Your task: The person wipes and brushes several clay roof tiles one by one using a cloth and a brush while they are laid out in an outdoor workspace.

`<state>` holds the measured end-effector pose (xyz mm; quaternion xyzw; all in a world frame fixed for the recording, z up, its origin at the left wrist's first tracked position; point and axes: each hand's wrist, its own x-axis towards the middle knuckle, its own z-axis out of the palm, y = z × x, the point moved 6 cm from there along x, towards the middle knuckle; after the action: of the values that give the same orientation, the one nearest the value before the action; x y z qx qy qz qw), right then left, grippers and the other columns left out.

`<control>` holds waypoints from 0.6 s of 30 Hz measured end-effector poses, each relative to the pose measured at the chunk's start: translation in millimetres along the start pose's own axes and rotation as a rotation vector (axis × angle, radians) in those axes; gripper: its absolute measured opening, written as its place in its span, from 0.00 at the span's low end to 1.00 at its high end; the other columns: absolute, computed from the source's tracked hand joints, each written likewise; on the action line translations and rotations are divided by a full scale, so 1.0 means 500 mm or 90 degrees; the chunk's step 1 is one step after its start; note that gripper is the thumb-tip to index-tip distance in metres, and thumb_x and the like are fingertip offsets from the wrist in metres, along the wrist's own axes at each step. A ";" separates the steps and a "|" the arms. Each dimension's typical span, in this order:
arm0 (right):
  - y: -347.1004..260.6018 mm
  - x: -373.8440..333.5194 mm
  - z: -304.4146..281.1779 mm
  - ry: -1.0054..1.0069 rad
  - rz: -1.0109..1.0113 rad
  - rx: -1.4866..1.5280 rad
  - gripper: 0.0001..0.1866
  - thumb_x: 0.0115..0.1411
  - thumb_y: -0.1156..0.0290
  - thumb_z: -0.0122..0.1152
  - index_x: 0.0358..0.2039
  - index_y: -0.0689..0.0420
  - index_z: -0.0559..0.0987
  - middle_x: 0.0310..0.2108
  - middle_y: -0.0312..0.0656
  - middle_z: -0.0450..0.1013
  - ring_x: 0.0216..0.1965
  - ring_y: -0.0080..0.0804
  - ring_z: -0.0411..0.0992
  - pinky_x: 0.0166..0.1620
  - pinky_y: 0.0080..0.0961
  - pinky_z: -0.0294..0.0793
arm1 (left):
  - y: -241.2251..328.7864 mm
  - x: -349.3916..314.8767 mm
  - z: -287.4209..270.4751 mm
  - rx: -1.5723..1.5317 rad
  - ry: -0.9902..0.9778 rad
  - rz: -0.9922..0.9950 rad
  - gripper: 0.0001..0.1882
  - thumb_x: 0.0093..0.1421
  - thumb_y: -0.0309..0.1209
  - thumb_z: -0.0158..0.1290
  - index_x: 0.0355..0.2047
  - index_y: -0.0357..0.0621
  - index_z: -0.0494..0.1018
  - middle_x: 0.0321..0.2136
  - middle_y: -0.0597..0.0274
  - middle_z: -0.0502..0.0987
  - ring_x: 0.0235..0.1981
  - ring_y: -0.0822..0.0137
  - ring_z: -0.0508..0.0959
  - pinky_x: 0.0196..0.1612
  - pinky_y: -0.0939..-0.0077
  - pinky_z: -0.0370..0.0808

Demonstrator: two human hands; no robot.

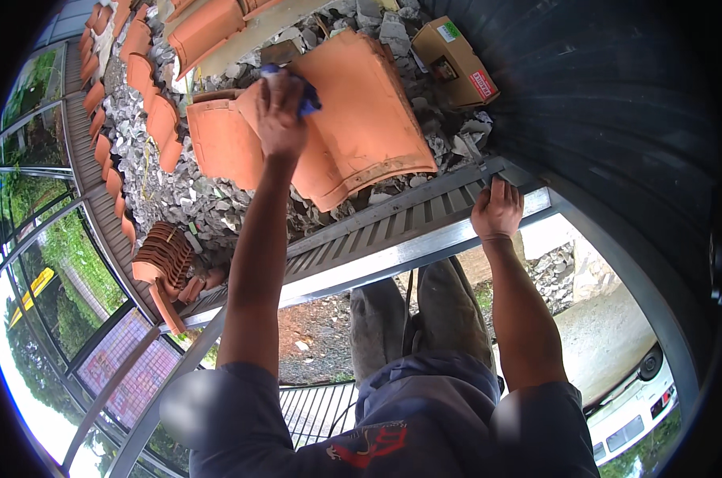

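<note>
My left hand (279, 119) is closed on a bunched dark blue cloth (310, 99), pressed against a large orange clay roof tile (369, 119). The tile lies over grey rubble and overlaps another orange tile (221, 139) on its left. To the right, my right hand (498, 209) grips the metal roof edge (456, 203), its fingers curled over the top. The hand hides part of that edge.
Broken grey rubble (189, 191) spreads around the tiles. Several stacked tiles (163, 253) stand at the left. An open cardboard box (463, 64) sits beside the dark corrugated wall (592, 103). Below the metal beam (408, 253), the ground and a white vehicle (628, 430) show far down.
</note>
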<state>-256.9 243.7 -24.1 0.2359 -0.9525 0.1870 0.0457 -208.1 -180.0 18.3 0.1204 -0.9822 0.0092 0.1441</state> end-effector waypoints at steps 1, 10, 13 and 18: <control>0.007 -0.005 0.003 -0.013 0.004 -0.006 0.14 0.55 0.74 0.57 0.43 0.57 0.75 0.34 0.47 0.76 0.37 0.51 0.75 0.44 0.47 0.73 | 0.019 -0.035 0.023 0.047 -0.060 0.038 0.28 0.54 0.24 0.56 0.58 0.53 0.77 0.63 0.63 0.72 0.71 0.43 0.62 0.73 0.38 0.55; 0.023 -0.011 -0.008 -0.013 -0.001 -0.018 0.15 0.55 0.74 0.58 0.44 0.58 0.74 0.34 0.48 0.75 0.37 0.52 0.74 0.44 0.48 0.72 | 0.325 -0.331 0.023 -0.513 -0.347 -0.231 0.15 0.59 0.23 0.55 0.48 0.42 0.76 0.42 0.47 0.81 0.48 0.45 0.81 0.51 0.53 0.78; 0.011 0.006 -0.007 -0.013 -0.002 -0.009 0.15 0.55 0.74 0.58 0.44 0.58 0.74 0.35 0.49 0.75 0.38 0.54 0.74 0.45 0.50 0.73 | 0.147 -0.196 0.002 -0.589 -0.056 -0.350 0.17 0.59 0.15 0.51 0.48 0.39 0.76 0.43 0.45 0.81 0.43 0.50 0.84 0.46 0.59 0.79; 0.078 -0.033 0.023 -0.036 0.005 -0.034 0.12 0.56 0.75 0.58 0.42 0.60 0.75 0.39 0.56 0.73 0.43 0.60 0.71 0.47 0.55 0.71 | -0.056 0.063 -0.082 -0.198 0.232 -0.112 0.30 0.55 0.17 0.51 0.60 0.40 0.72 0.53 0.43 0.77 0.55 0.41 0.75 0.57 0.46 0.71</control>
<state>-260.3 278.2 -50.9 0.2364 -0.9589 0.1549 0.0246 -219.4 -212.3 66.1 0.1778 -0.9154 -0.1331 0.3359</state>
